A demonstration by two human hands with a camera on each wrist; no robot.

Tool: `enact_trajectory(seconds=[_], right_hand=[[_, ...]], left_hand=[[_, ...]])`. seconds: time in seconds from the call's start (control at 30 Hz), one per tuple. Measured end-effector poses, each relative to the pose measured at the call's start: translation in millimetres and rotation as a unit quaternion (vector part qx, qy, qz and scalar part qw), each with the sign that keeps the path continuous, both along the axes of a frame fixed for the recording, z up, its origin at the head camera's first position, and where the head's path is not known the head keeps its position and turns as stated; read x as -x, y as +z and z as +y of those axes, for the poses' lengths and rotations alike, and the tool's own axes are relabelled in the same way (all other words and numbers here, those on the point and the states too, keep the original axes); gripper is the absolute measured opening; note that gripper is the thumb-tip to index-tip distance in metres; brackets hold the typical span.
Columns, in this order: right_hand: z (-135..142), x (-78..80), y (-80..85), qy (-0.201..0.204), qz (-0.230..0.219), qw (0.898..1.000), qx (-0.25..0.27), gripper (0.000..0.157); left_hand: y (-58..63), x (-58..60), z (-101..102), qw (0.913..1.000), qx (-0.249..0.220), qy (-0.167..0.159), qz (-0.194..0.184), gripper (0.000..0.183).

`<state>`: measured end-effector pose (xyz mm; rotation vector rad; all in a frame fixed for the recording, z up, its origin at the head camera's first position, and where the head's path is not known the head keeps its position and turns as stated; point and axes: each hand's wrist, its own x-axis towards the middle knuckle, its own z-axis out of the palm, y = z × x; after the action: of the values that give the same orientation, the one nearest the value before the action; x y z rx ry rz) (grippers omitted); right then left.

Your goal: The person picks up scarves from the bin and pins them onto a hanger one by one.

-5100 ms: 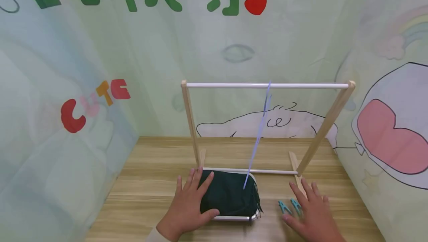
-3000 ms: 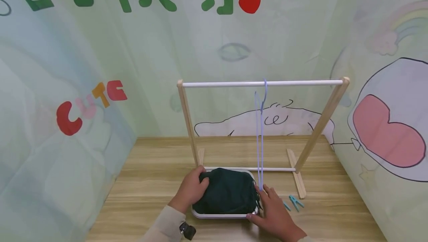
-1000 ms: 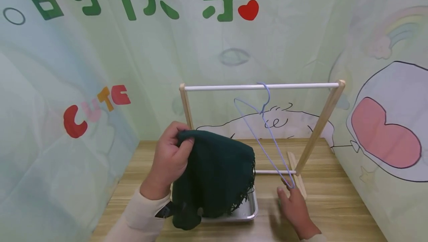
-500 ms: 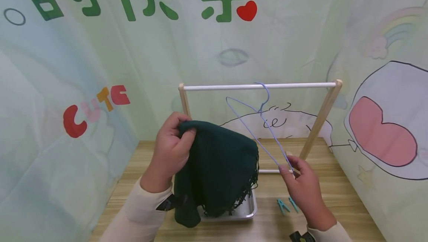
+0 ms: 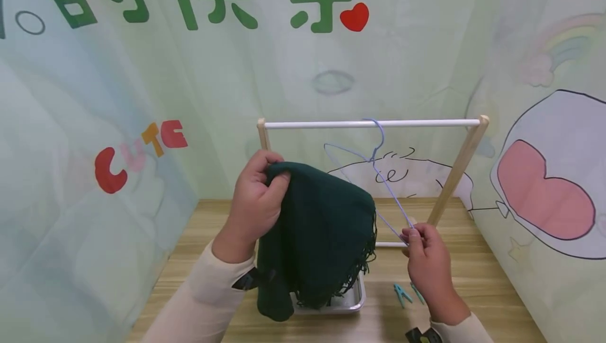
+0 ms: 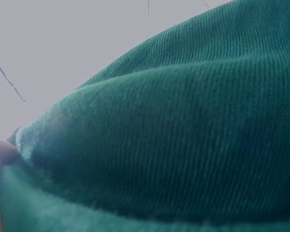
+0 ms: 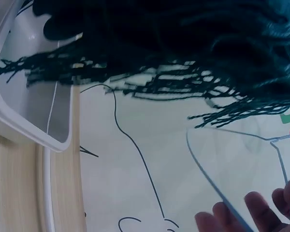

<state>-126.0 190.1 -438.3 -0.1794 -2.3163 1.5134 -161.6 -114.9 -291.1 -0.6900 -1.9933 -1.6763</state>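
Observation:
A dark green fringed scarf (image 5: 322, 232) hangs folded from my left hand (image 5: 258, 195), which pinches its upper edge between thumb and fingers. Its ribbed weave fills most of the left wrist view. To its right, a thin lilac wire hanger (image 5: 390, 191) is hooked over the white top rail (image 5: 312, 124) of a small rack. My right hand (image 5: 428, 256) pinches the hanger's near right corner, holding it turned at an angle. Part of the hanger's lower bar is hidden behind the scarf. The fringe (image 7: 150, 79) dangles left of the hanger in the right wrist view.
Below the scarf stands a shallow metal tray (image 5: 352, 301), mostly covered by it. Two turquoise clothespins (image 5: 401, 294) lie on the wooden table by my right wrist. The rack's wooden right post (image 5: 456, 174) rises behind that hand. Printed cloth walls (image 5: 227, 80) surround the table.
From lying in the tray, the scarf has been lifted by my left hand. My right hand has moved from beside the tray to the hanger, now turned sideways and gripped at its corner.

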Motion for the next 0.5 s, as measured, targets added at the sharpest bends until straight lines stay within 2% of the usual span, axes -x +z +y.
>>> enact_trajectory(seconds=[0.17, 0.37, 0.5], right_hand=[[3, -8.3, 0.7, 0.016, 0.039, 0.998, 0.053, 0.025], [5, -24.3, 4.8, 0.026, 0.078, 0.993, 0.088, 0.026], [8, -33.2, 8.3, 0.037, 0.121, 0.985, 0.119, 0.025]], left_hand=[[-2.6, 1.9, 8, 0.9999, -0.006, -0.012, -0.001, 0.004], [-5.7, 4.7, 19, 0.9996, -0.022, -0.015, 0.006, 0.004], [-10.0, 6.5, 27, 0.999, -0.035, -0.025, -0.017, 0.003]])
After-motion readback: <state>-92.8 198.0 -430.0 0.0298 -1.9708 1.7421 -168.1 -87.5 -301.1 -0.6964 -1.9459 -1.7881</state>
